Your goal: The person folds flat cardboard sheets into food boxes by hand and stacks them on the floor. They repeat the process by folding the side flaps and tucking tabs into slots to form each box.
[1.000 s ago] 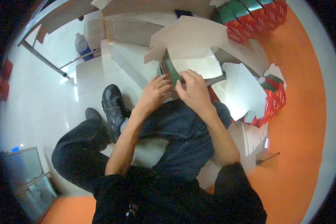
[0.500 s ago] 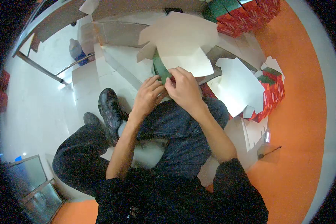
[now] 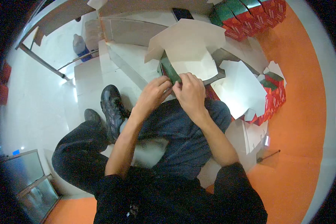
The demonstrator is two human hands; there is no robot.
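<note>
As the left hand (image 3: 153, 95) curls its fingers tighter than a second ago, grip unclear, the right hand (image 3: 190, 94) pinches the green side (image 3: 169, 69) of the open box (image 3: 195, 67), bringing both to its near edge.

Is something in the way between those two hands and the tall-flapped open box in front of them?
Nothing visible is: the left hand and right hand are right at the green panel of the open box. The other open box sits off to the right.
</note>
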